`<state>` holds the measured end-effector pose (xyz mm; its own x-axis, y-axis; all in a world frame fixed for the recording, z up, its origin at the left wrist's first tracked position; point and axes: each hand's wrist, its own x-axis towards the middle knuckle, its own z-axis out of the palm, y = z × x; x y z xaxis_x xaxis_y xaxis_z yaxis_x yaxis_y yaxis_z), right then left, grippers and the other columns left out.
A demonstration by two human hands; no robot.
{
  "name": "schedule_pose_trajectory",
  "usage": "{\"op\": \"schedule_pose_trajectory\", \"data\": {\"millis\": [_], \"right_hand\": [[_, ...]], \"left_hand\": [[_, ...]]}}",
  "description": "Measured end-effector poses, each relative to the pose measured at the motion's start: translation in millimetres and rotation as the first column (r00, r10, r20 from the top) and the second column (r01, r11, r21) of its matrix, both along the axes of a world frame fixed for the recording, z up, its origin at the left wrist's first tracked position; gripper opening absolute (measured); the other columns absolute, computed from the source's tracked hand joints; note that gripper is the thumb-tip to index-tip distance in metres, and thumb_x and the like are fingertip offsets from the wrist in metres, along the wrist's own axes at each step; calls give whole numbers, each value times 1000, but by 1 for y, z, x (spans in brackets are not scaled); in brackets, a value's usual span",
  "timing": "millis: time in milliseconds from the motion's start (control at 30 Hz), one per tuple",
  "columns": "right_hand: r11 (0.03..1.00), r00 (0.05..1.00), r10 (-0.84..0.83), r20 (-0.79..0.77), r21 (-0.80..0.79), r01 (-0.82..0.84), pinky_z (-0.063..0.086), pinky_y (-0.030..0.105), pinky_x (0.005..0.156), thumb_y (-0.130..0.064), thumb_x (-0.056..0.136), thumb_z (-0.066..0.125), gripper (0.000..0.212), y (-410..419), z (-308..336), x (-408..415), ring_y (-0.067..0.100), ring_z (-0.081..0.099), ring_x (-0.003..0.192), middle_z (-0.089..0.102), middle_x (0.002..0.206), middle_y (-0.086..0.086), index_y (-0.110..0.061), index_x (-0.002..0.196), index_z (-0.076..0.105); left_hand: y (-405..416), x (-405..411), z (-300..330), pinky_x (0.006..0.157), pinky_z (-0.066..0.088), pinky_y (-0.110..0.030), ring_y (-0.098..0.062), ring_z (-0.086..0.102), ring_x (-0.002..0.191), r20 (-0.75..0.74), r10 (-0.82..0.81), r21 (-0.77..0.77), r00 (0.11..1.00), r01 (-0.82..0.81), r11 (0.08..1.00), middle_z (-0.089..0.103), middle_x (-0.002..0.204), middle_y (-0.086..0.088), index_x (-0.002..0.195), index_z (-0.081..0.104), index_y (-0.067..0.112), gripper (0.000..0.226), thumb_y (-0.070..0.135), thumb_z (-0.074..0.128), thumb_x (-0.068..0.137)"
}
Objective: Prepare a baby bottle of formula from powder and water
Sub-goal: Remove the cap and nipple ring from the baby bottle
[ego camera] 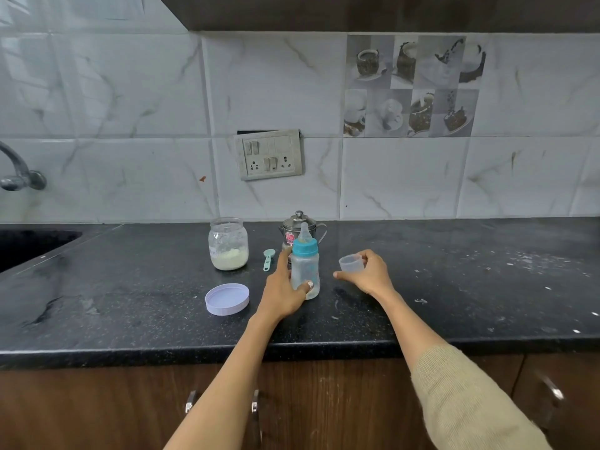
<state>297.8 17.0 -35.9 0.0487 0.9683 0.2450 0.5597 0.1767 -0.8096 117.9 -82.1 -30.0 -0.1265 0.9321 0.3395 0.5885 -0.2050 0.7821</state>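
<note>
At the far left of the dark bench (130,287) a tap (19,177) hangs over a sink. Next comes the open glass jar (228,244) with pale powder in its bottom, its lilac lid (227,299) lying upturned nearer the bench edge, and a small teal scoop (268,258) just right of the jar. The left hand (285,289) is wrapped around the lower body of the baby bottle (305,266), which stands upright with its blue collar and teat still on; a steel lidded pot (300,227) sits right behind it. The bottle looks empty, though its cloudy wall makes that hard to judge. To the right, the right hand (365,271) is closed on the clear cap (350,263), held just above the bench and apart from the bottle.

This seems an early step: the cover is off, the bottle steadied. Next the cap must be set down and the collar unscrewed, so water and powder can go in.
</note>
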Motion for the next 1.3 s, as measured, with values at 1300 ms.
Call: {"op": "schedule_pose_trajectory", "data": {"millis": [1300], "right_hand": [[781, 633, 624, 458, -358, -511, 57, 35, 83, -15, 74, 78, 39, -35, 156, -77, 22, 57, 113, 62, 117, 1, -24, 110, 66]], "left_hand": [[-2, -2, 0, 97, 43, -35, -28, 55, 114, 53, 5, 3, 999, -5, 1000, 59, 123, -15, 145, 19, 27, 80, 17, 67, 81]]}}
